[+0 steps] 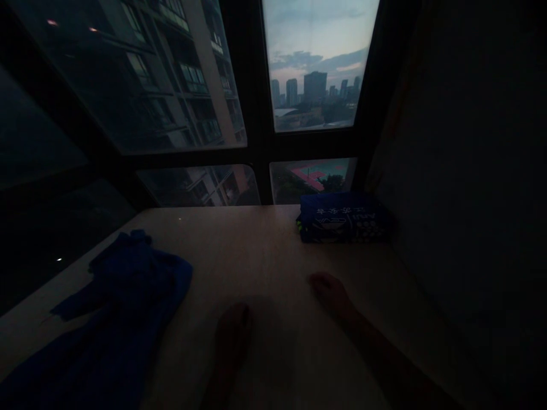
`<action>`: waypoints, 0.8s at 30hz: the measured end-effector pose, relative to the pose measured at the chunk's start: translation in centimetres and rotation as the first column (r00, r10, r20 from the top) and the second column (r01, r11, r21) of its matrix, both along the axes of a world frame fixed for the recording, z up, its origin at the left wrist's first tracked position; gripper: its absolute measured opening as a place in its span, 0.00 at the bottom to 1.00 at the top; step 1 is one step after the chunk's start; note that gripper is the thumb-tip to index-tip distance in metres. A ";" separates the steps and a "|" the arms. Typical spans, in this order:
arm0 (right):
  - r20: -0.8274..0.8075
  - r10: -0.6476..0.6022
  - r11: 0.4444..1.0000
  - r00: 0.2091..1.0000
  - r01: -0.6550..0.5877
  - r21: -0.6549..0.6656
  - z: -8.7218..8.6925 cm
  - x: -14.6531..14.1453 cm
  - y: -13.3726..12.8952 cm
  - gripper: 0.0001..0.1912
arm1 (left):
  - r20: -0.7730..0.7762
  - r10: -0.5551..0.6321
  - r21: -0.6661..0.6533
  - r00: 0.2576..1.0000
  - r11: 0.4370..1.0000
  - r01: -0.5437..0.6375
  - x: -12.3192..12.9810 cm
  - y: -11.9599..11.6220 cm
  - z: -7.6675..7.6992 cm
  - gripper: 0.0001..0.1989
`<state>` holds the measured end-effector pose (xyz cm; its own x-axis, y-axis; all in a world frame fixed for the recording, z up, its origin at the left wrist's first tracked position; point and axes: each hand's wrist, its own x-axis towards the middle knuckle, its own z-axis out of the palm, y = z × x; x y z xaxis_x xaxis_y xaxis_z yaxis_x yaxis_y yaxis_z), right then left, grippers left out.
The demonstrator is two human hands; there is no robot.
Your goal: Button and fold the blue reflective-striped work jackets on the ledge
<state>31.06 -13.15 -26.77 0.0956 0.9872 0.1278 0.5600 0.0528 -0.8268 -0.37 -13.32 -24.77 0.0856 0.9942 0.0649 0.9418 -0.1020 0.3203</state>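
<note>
The scene is dim. My left hand (234,327) is low in the middle over the pale surface, its fingers curled together with nothing visible in them. Further right and forward, my right hand (329,289) is also closed, and no object shows in it. A crumpled blue cloth garment (128,285) lies to the left of my left hand, apart from it. Beyond my right hand, at the back right, sits a folded dark blue bundle (342,219) with white lettering and a bit of yellow-green at its left edge.
The pale surface (248,245) ends at a dark window frame (256,151) at the back. A dark wall (461,188) bounds the right side. Buildings and sky show through the glass.
</note>
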 end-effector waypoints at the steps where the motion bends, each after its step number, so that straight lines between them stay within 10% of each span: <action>1: 0.046 -0.074 0.997 0.996 0.073 0.027 0.9 1.9 0.7 0.17 | -0.020 -0.016 0.012 1.000 1.000 0.016 0.2 -0.1 -0.2 0.16; 6: 0.322 -0.252 0.957 0.913 0.186 0.221 5.3 11.3 5.4 0.21 | -0.087 -0.042 0.058 0.995 0.997 0.047 -0.4 -0.3 -0.8 0.13; 11: 0.802 -0.293 0.946 0.520 0.034 0.323 7.3 14.5 9.0 0.22 | -0.116 -0.049 0.050 0.992 0.997 0.055 -0.1 -0.4 -0.9 0.10; 14: 0.876 -0.239 0.969 0.418 0.049 0.241 7.4 14.6 10.4 0.21 | -0.103 -0.049 0.058 0.993 0.997 0.055 0.2 -0.6 -0.6 0.09; 19: 0.795 -0.250 0.967 0.552 0.106 0.231 9.8 15.7 12.6 0.21 | -0.085 -0.042 0.046 0.995 0.998 0.046 0.4 -0.8 -0.4 0.09; 24: 0.619 -0.363 0.916 0.696 0.146 0.372 18.6 15.6 13.3 0.25 | -0.056 -0.036 0.030 0.998 0.999 0.038 0.5 -0.8 -0.3 0.08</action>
